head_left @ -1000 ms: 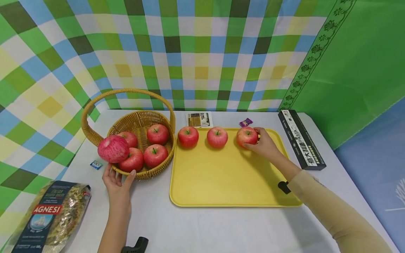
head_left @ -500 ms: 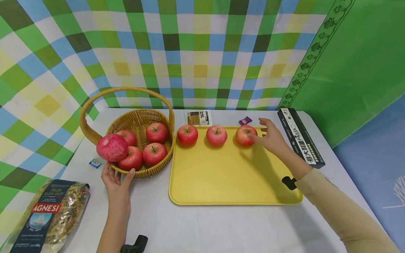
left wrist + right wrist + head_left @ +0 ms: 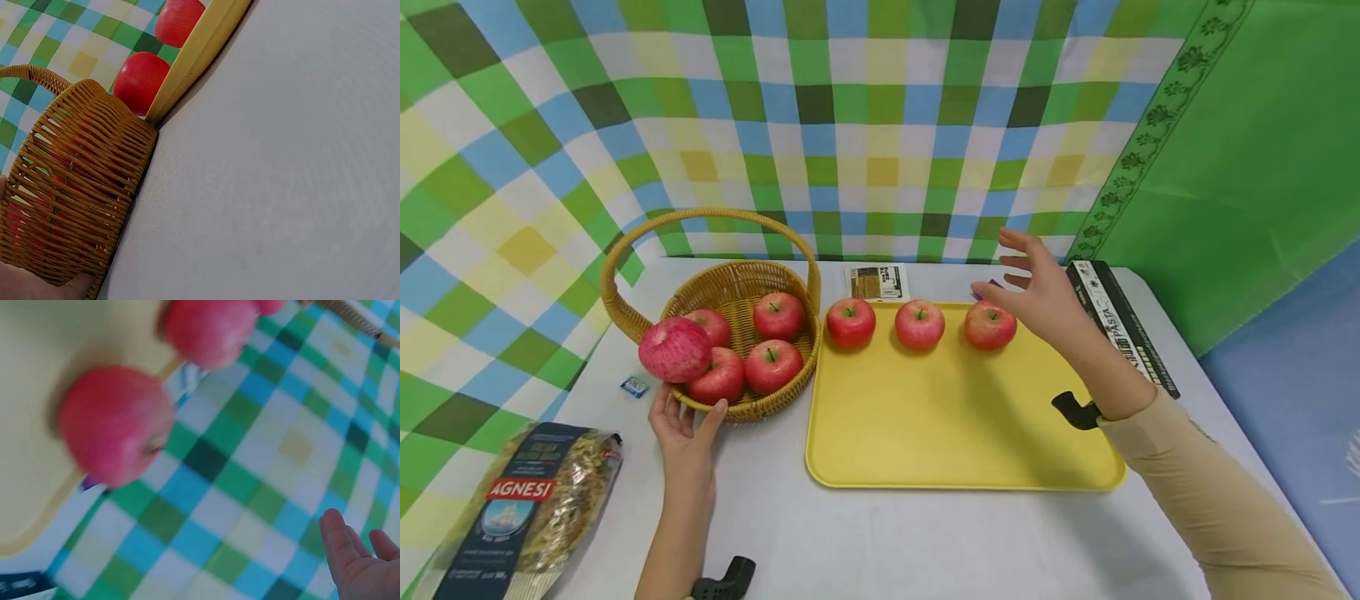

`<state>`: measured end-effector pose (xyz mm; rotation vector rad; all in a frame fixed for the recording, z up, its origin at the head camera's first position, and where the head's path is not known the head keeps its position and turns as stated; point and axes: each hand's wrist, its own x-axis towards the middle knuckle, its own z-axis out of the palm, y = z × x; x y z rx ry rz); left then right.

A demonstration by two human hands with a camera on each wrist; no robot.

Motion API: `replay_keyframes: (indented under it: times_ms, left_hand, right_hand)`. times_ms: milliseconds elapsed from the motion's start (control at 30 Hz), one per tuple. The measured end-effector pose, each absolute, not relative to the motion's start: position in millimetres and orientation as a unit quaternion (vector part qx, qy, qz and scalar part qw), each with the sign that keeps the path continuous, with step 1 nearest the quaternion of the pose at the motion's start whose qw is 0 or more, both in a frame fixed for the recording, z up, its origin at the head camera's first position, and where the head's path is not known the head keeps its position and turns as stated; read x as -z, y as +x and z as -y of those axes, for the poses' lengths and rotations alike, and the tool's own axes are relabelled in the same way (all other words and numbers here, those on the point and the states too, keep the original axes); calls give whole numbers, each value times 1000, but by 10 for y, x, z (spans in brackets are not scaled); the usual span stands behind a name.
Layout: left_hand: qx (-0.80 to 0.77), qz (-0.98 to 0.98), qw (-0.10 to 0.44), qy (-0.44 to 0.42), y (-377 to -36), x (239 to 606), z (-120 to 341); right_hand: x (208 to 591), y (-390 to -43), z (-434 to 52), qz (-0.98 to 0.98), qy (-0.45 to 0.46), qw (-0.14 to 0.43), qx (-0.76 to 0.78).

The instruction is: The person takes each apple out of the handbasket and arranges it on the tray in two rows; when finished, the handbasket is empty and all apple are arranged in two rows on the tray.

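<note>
Left hand (image 3: 683,423) grips basket (image 3: 715,286) | right hand (image 3: 1043,293) loosely spread | bag (image 3: 523,517): "AGNESI" | box (image 3: 1122,321): "PASTA" (Chinese too, apparently, part-covered)

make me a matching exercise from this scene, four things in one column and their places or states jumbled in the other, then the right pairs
Things:
1. left hand
2. yellow tray
3. right hand
4. black pasta box

Places or states:
A. up in the air, holding nothing
B. right of the yellow tray in the head view
C. against the outside of the wicker basket
D. bearing three apples in a row

Pairs: 1-C, 2-D, 3-A, 4-B
</note>
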<state>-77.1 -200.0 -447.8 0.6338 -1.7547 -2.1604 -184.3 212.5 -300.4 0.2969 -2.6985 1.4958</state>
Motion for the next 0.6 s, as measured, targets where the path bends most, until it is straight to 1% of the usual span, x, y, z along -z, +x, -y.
replay_keyframes:
  times_ms: [267,467,600]
  left_hand:
    - [748,611,137,221,-770,4477,2011]
    - [750,610,138,216,-770,4468,2021]
    - [748,613,137,215,-775,4470,2021]
  right_hand:
    - [2928,-1805,-1514,852,180,19,-491]
    - [2927,-1746,-957,845,241,-12,-477]
    - [3039,-1701,-591,838,292,-28,-461]
